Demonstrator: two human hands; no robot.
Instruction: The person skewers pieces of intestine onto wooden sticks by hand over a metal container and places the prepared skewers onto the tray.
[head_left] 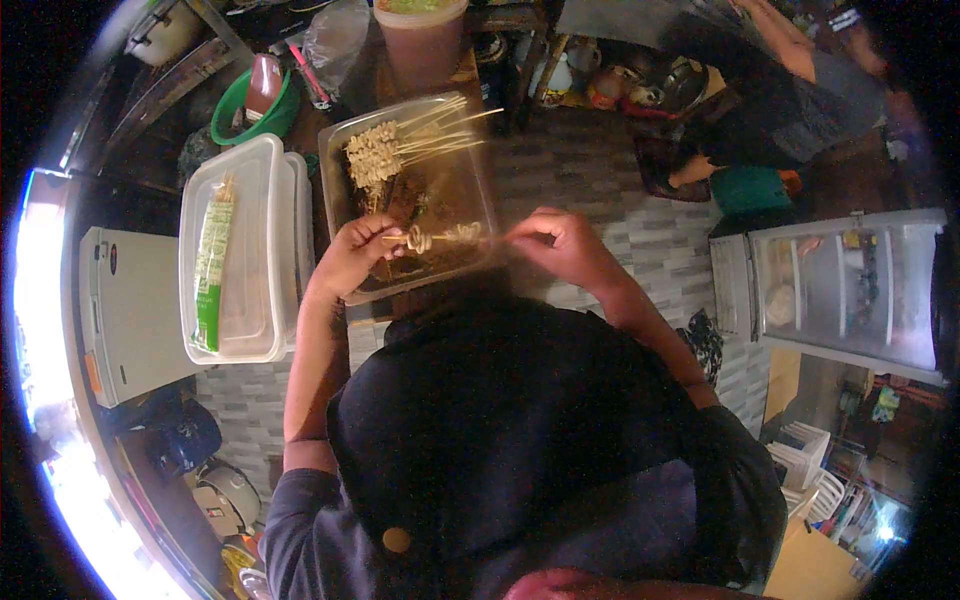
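My left hand [362, 254] is closed in a pinch on a thin wooden skewer [442, 237], held level above a clear plastic tub [484, 190]. Pale, curled strips of food [420, 241] are threaded on it. Just past the skewer's right end, my right hand [562, 246] has its thumb and fingers pressed together; blur hides what is between them. At the tub's far side lies a bunch of loaded skewers [375, 152], their bare sticks pointing right. Brown liquid or residue covers the tub's bottom.
Left of the tub, a white plastic container [268, 330] holds a green-and-clear packet of sticks [212, 270]. Behind stand a green basin [278, 118] and a tall bucket [421, 45]. Another person [800, 100] is at the upper right, near an open refrigerator [850, 285].
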